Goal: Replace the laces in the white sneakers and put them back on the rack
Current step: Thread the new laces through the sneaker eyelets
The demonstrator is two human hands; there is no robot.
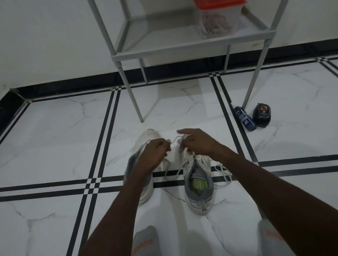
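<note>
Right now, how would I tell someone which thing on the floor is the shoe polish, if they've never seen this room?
Find the grey metal rack against the wall and follow its front right leg down to the marble floor. Two small items lie there: the slim blue tube left of the leg and the squat black shoe-polish container right of it, with a round reddish label.

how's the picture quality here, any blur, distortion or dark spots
Head view: dim, bluish light; wide-angle lens bows the grey metal rack legs and black floor stripes; left hand and right hand cast soft shadows over the white sneakers; the thin white lace between them is slightly blurred; no strong glare on the marble tiles.
</note>
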